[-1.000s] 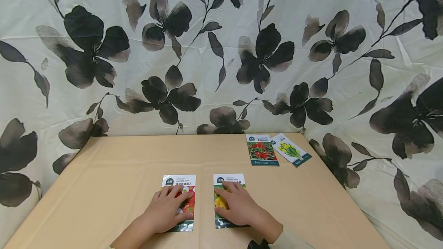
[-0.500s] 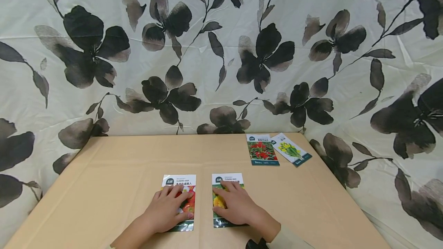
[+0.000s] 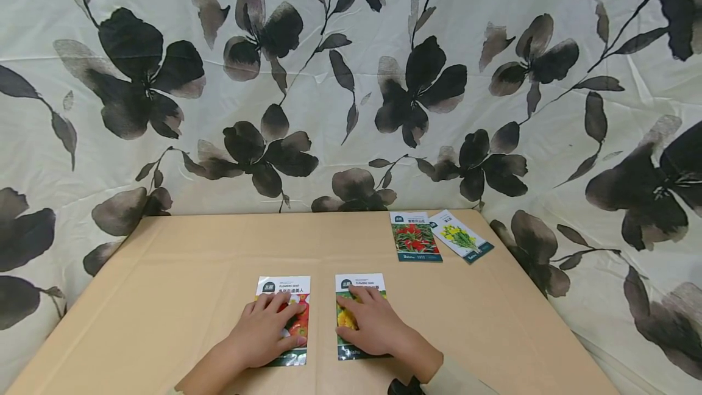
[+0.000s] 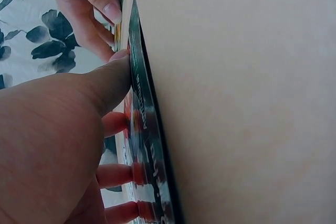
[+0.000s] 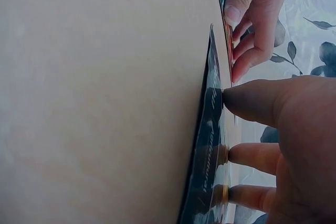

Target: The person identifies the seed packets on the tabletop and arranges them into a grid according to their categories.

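Two seed packets lie flat, side by side, near the front of the table. My left hand (image 3: pixel 264 331) rests with spread fingers on the left packet (image 3: pixel 298 286), which has red flowers and a white top. On the right one, a seed packet (image 3: pixel 351 352) with yellow flowers, my right hand (image 3: pixel 375 325) presses its fingertips. A narrow strip of table separates the two packets. In the left wrist view, the thumb and fingertips touch the glossy face of the red-flower packet (image 4: pixel 149 124). The right wrist view shows fingertips on the dark lower band of the yellow-flower packet (image 5: pixel 210 145).
At the back right of the table (image 3: pixel 192 273) lie a seed packet with red blooms (image 3: pixel 415 238) and a tilted seed packet with yellow blooms (image 3: pixel 462 238), their edges close together. A white cloth with dark flowers (image 3: pixel 340 108) hangs behind the table.
My right hand has slid the yellow-flower packet slightly to the left, towards the other packet. The left hand and its packet have stayed in place.
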The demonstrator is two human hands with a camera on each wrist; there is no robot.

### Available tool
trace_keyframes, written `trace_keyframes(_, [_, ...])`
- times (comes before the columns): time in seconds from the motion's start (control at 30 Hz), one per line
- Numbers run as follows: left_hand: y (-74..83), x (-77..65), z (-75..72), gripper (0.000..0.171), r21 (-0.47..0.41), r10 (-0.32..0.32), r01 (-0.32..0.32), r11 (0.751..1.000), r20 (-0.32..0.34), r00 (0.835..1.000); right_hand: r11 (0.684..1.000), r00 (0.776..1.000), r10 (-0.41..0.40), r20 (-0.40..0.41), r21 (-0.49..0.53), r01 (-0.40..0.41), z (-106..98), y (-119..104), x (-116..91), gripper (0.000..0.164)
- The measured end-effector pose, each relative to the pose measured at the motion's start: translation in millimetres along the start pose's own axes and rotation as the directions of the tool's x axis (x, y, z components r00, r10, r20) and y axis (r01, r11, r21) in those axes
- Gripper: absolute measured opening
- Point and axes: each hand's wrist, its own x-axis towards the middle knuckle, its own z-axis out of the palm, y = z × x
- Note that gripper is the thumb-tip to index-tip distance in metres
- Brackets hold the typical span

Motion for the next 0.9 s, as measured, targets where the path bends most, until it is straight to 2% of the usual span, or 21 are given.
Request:
trace_keyframes(0.4, [1.6, -0.7, -4.5, 0.068, 0.004, 0.003, -0.003, 1.000, -0.001, 1.000, 1.000, 1.000, -0.001, 0.002, -0.012, 0.001, -1.1, -1.5, -0.6, 0.063])
trace_keyframes(0.9, [0.5, -0.8, -1.4, 0.068, 0.002, 0.014, -0.014, 1.000, -0.007, 1.000, 1.000, 1.000, -0.012, 0.006, -0.017, 0.012, -1.6, -0.9, -2.0, 0.062])
